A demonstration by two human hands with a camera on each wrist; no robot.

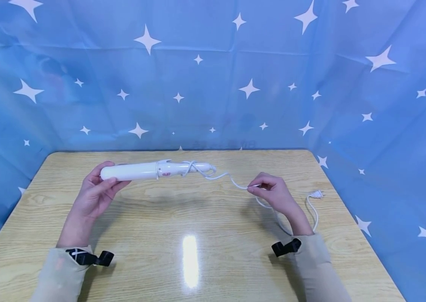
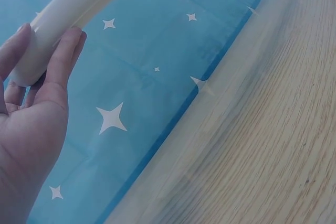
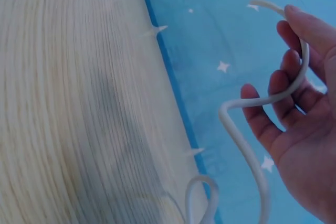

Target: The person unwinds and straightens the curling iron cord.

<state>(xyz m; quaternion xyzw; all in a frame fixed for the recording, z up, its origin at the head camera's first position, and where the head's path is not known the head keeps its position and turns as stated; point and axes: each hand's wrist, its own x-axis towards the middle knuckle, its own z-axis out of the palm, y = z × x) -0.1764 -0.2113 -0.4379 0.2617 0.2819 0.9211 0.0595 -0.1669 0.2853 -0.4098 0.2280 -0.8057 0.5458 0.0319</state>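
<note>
A white curling iron (image 1: 137, 171) is held up above the table, lying roughly level in the head view. My left hand (image 1: 97, 191) grips its thick rounded end between thumb and fingers; the same grip shows on the barrel (image 2: 58, 19) in the left wrist view. White cord (image 1: 218, 177) loops round the thinner end of the iron and runs right. My right hand (image 1: 273, 193) pinches this cord between thumb and index finger. In the right wrist view the cord (image 3: 244, 148) crosses the palm side of the fingers and hangs down.
The cord's plug (image 1: 316, 194) lies on the right of the wooden table (image 1: 152, 235), beyond my right wrist. A blue cloth with white stars (image 1: 213, 75) hangs behind the table and at its sides. Black wrist straps (image 1: 288, 246) sit on both sleeves.
</note>
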